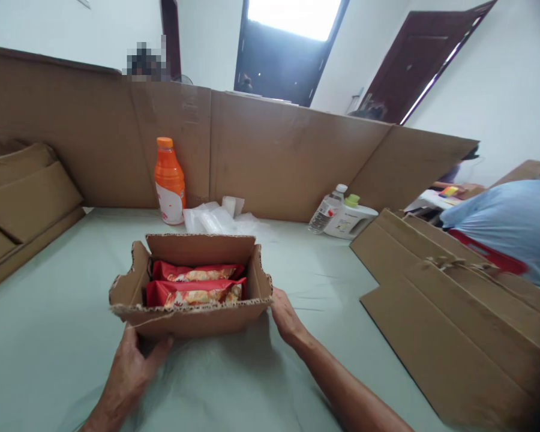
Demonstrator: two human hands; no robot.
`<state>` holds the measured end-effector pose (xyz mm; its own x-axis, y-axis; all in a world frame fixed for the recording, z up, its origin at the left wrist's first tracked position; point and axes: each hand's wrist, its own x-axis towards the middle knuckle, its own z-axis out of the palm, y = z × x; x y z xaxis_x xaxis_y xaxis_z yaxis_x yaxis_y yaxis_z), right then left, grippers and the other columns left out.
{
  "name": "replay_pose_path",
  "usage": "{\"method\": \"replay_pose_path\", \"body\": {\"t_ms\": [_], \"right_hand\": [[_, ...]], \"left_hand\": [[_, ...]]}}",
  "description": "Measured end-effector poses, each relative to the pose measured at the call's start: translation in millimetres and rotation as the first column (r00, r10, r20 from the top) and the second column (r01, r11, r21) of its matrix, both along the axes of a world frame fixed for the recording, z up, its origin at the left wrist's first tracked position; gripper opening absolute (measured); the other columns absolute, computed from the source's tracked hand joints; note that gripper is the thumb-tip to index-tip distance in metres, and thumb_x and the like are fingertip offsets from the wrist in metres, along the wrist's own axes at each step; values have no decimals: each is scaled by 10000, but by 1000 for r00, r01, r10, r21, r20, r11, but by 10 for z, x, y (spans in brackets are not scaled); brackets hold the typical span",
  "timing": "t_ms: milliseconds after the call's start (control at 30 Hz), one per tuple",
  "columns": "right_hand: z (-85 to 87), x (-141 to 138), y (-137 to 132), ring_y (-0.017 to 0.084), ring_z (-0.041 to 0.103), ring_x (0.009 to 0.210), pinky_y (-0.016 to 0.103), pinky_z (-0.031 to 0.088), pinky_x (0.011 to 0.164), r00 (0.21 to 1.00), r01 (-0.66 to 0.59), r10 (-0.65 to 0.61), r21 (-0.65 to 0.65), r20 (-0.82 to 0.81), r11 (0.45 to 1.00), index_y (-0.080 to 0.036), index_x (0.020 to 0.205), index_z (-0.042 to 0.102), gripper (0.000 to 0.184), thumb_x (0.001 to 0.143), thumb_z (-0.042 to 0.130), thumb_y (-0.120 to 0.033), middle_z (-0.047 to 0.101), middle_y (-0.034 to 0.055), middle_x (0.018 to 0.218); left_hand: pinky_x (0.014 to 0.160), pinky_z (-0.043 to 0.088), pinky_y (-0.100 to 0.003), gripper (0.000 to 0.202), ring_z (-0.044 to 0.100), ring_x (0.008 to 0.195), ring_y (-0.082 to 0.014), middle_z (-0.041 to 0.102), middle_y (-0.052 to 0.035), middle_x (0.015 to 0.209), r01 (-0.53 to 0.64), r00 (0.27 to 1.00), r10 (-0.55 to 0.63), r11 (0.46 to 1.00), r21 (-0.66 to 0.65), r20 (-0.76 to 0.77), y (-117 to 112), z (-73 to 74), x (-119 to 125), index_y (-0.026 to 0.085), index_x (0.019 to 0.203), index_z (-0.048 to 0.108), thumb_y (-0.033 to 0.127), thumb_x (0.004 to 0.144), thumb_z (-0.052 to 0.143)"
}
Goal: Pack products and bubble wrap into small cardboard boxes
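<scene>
An open-topped cardboard box (pixel 193 324) with ragged cut edges is between my hands, over the pale green table cover. Inside lie two red snack packets, a front one (pixel 198 294) and a back one (pixel 198 273), side by side lengthwise. My left hand (pixel 137 360) grips the box's near left corner, thumb along the front wall and the other fingers partly hidden. At the right end, my right hand (pixel 285 315) holds the lower side, its fingertips hidden behind the wall. Whether the box's underside touches the table cannot be told.
Behind the box stand an orange bottle (pixel 168 180), clear plastic wrap (pixel 213 217), a water bottle (pixel 327 210) and a white jug (pixel 351 219). A tall cardboard partition (pixel 288 156) runs along the back. Flattened cartons (pixel 454 324) lie right; folded cardboard (pixel 22 204) leans left. A person's blue clothing (pixel 508 222) shows at right.
</scene>
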<state>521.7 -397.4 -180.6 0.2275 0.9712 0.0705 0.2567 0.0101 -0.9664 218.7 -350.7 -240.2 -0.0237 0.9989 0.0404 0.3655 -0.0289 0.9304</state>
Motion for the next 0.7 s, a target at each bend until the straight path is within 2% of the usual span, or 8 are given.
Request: {"method": "replay_pose_path", "body": {"t_ms": [100,200,300,400,500,567,633,700], "right_hand": [[40,243,370,243,665,843,355,556,752,978,-13,0,62,210,998,-202,854,714,452,915,451,-565,727,49,864],[119,379,976,268,671,981,368,555,819,925,-46,4,102,380,994,-234,936,739,335,885,507,-470,741,60,1029],[125,317,1667,272,652,1056,385,529,903,893,-30,-16,94,451,995,-258,1074,725,305,820,630,-397,707,72,1196],[53,117,2176,310,630,1077,472,471,981,843,24,-61,76,534,997,-228,1109,707,369,778,707,-389,709,111,1170],[-6,-20,2371,333,589,1144,511,377,1062,787,46,-83,76,611,996,-222,908,729,168,760,726,-302,731,103,1092],[2,4,2352,304,602,1126,473,385,1053,759,53,-93,82,645,995,-230,824,721,62,790,670,-232,741,78,1060],[51,109,2261,258,639,1043,410,445,978,741,62,-105,88,664,994,-242,841,723,127,840,598,-220,749,48,1014],[121,237,2147,227,665,954,364,489,888,729,59,-109,96,676,994,-249,890,728,148,869,581,-253,754,29,967]], "left_hand": [[806,590,-427,562,703,939,-320,720,-123,1008,-1,999,1,1000,7,41,-57,-101,9,187,1063,552,572,684,707],[804,587,-425,486,701,932,-318,728,-109,970,-19,1000,19,999,45,13,-112,-143,42,200,1024,580,588,742,659],[835,580,-457,487,700,955,-340,737,-126,989,-21,998,23,998,52,-50,-139,-171,63,195,1012,612,626,784,599],[846,574,-487,480,694,976,-364,735,-144,1008,-15,993,20,999,44,-117,-153,-215,51,197,986,631,634,796,572],[830,579,-483,433,699,940,-360,731,-137,954,-2,990,8,999,48,-141,-143,-253,14,207,944,638,612,803,575],[822,584,-471,388,705,875,-339,726,-123,884,40,991,-33,998,49,-126,-111,-270,-20,213,895,634,588,812,577],[817,593,-455,376,712,852,-324,730,-119,885,103,990,-98,994,45,-102,-60,-281,-53,207,920,633,563,804,603],[821,599,-444,425,719,889,-321,737,-129,964,142,987,-136,988,62,-87,-9,-280,-70,190,1030,625,540,790,635]]}}
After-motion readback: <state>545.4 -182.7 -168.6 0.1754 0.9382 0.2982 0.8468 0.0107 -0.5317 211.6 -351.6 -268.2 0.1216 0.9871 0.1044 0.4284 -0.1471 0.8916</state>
